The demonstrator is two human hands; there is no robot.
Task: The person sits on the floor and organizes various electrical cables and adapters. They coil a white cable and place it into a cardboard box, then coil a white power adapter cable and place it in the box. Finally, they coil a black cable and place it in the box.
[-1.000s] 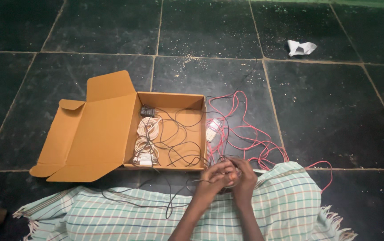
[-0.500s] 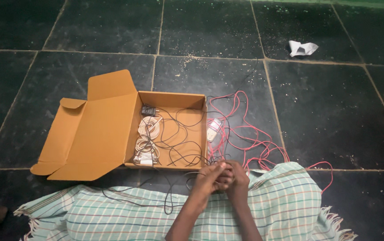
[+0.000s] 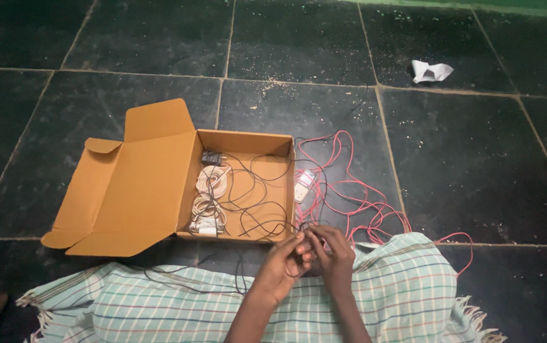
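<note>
While both hands have crept slightly rightward since a second ago, left hand (image 3: 284, 265) and right hand (image 3: 329, 257) stay pinched together on thin red wire (image 3: 349, 203) (tangled beside open cardboard box (image 3: 159, 184)); untangling continues.

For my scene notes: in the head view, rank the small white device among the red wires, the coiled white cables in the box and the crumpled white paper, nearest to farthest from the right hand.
From the right hand:
1. Small white device, just ahead, beside the box.
2. Coiled white cables, ahead-left, inside the box.
3. Crumpled white paper, far ahead-right on the floor.
</note>
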